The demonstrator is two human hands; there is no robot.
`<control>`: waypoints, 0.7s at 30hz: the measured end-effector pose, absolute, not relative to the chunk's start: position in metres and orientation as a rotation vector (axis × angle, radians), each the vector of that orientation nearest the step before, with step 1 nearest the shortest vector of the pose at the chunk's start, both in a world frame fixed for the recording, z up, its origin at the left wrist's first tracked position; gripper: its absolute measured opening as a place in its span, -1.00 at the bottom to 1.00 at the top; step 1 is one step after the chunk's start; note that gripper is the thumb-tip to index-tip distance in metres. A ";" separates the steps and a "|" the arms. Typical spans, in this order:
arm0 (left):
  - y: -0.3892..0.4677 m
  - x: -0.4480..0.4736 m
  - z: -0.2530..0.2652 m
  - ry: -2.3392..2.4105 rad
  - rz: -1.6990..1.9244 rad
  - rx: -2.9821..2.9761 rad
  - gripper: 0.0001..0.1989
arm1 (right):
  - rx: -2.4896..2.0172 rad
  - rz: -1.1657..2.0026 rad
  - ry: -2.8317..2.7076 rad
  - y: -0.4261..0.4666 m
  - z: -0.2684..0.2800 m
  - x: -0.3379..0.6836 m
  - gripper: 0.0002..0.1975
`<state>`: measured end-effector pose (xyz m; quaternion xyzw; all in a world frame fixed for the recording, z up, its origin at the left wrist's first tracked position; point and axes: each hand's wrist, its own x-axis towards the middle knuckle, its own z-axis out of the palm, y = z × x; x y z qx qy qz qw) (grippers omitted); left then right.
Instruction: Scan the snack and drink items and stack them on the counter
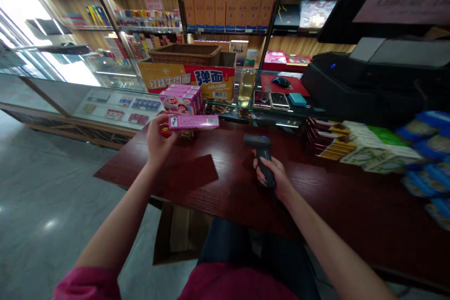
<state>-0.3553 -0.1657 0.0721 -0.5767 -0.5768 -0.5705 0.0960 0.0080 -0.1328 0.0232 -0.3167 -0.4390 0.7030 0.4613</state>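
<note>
I have the left hand (160, 138) gripping a flat pink box (194, 122) by its near-left end, thumb on the close side. The box is held up off the dark red-brown counter (232, 201), with a dark shadow on the wood below and to the right of that hand. A barcode shows at the box's far end, away from my fingers.

My right hand (272, 173) is wrapped round the handle of a black barcode scanner (262, 154), its head up past the fingers and turned leftward, well apart from the pink box; I can't tell whether the trigger is pressed.

Just beyond the left hand stands a stack of pink cartons (179, 99), and behind that a printed cardboard box (211, 84) with a wicker basket (186, 51) at its top. Ahead of the right hand, slightly left, is a bottle of yellowish liquid (247, 85); more directly ahead, two phones (280, 101) lie beside a small turquoise box (297, 99), with a mouse (281, 81) behind. To the right of that hand I see dark-red and yellow packets (323, 138), then white-and-green packs (381, 147), then blue packages (429, 150), somewhat blurred.
</note>
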 end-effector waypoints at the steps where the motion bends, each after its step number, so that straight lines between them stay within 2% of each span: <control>1: -0.165 -0.342 0.069 -1.705 -1.620 -1.763 -0.55 | -0.770 1.724 -1.079 -0.134 0.023 0.010 -0.61; 5: -0.154 -0.298 0.047 -1.632 -1.370 -1.954 -0.70 | -0.759 1.712 -1.078 -0.143 0.024 0.024 -0.62; 10: -0.141 -0.279 0.030 -1.569 -1.189 -2.063 -0.74 | -0.796 1.728 -1.050 -0.152 0.022 0.041 -0.64; 21: -0.143 -0.275 0.030 -1.510 -1.223 -2.058 -0.74 | -0.740 1.800 -0.991 -0.151 0.023 0.045 -0.62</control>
